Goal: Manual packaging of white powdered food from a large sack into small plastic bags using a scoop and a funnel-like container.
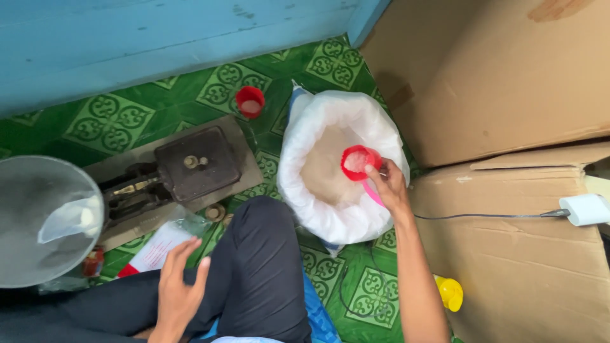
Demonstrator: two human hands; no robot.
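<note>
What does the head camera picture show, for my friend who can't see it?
The right hand holds a red cup over a white sack of pale grain. The left hand hovers open by the person's dark-trousered knee, near a balance scale on the green patterned floor.

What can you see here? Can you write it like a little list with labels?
Right hand: holds a red cup over the white sack
In the sack: pale grain
Left hand: open, above the person's dark trouser leg, holding nothing
Left side: balance scale with a round metal pan
Floor: green patterned
Also: another red cup by the blue wall, cardboard boxes, a small yellow thing
</note>
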